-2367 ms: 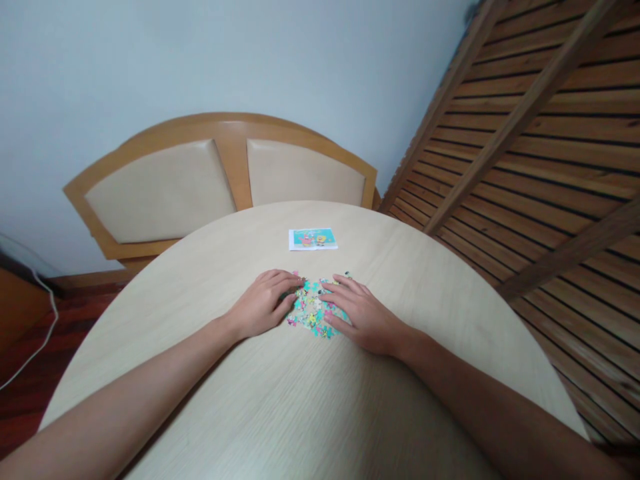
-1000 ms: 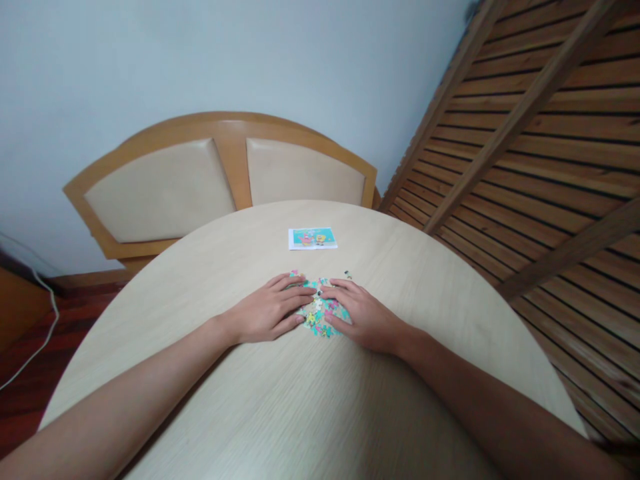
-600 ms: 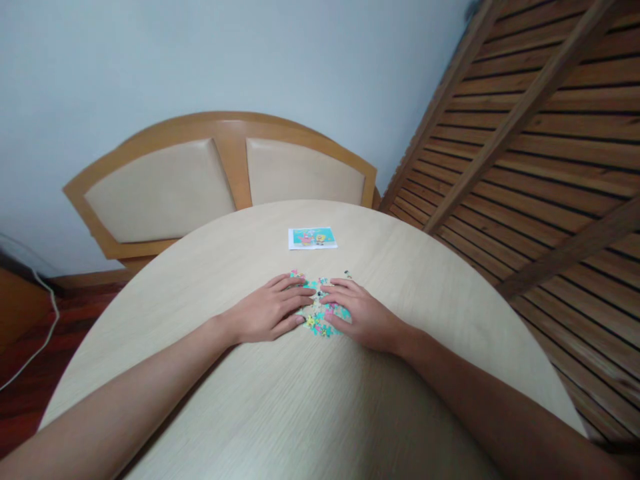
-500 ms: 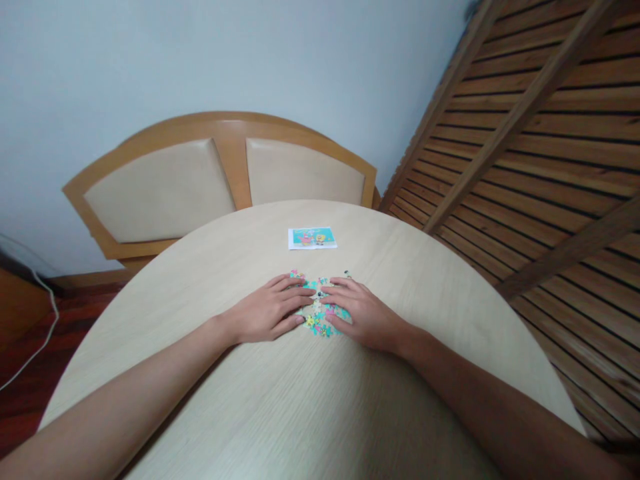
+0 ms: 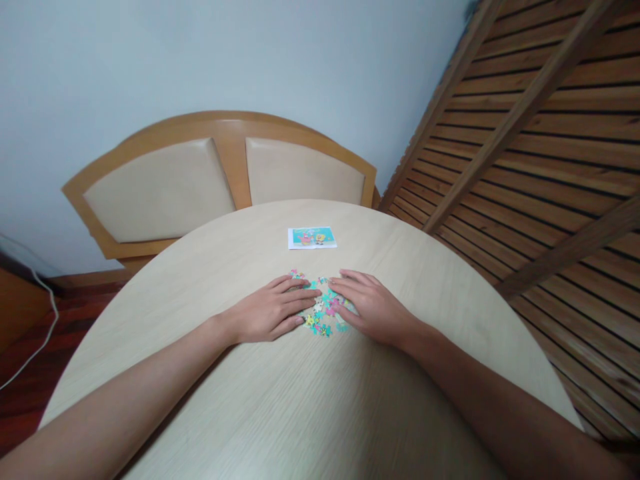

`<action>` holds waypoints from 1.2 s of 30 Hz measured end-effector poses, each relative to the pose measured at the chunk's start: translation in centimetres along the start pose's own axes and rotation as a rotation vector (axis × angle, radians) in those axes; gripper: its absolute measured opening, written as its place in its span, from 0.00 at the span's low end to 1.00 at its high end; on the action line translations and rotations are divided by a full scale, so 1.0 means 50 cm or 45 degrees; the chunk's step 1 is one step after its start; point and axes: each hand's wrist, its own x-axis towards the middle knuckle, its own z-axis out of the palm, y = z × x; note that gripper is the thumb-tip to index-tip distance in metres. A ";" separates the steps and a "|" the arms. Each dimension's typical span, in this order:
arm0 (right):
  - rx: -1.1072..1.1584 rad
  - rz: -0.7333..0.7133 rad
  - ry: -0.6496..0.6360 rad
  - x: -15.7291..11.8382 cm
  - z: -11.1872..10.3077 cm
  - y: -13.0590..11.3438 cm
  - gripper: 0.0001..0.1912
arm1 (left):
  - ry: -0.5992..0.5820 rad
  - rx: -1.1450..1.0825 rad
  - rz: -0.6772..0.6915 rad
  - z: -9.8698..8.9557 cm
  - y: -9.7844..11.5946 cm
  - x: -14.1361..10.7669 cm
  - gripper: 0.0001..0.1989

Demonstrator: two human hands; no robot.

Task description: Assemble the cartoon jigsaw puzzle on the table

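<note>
Small jigsaw puzzle pieces (image 5: 320, 320) in turquoise, pink, yellow and white lie in a loose pile on the table. My left hand (image 5: 270, 309) rests flat along the pile's left side, its fingers stretched over some pieces. From the right, my right hand (image 5: 367, 303) lies over the pile's edge with fingers extended and slightly apart. Both hands hide part of the pile. Beyond them lies a picture sheet (image 5: 313, 238) with a pink and a yellow cartoon figure on turquoise.
The round pale wooden table (image 5: 280, 420) fills the foreground. Past its far edge stands a bench back (image 5: 175, 190) with cream panels against the wall. A slatted wooden screen (image 5: 540, 153) leans at the right. A white cable (image 5: 50, 333) hangs at the far left.
My right hand has shifted slightly to the right and away from me, uncovering more pieces in the middle. My left hand has barely moved. The picture sheet stays put.
</note>
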 end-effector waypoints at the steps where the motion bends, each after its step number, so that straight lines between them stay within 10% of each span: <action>1: -0.047 0.027 0.000 0.000 -0.006 0.003 0.19 | -0.009 -0.005 0.015 0.000 0.000 0.001 0.21; 12: -0.337 0.168 -0.177 0.001 -0.044 -0.003 0.18 | 0.182 -0.114 -0.113 -0.002 -0.001 0.001 0.16; 36: 0.139 -0.086 -0.019 0.004 -0.001 -0.024 0.05 | 0.414 -0.050 -0.699 0.020 -0.041 -0.012 0.09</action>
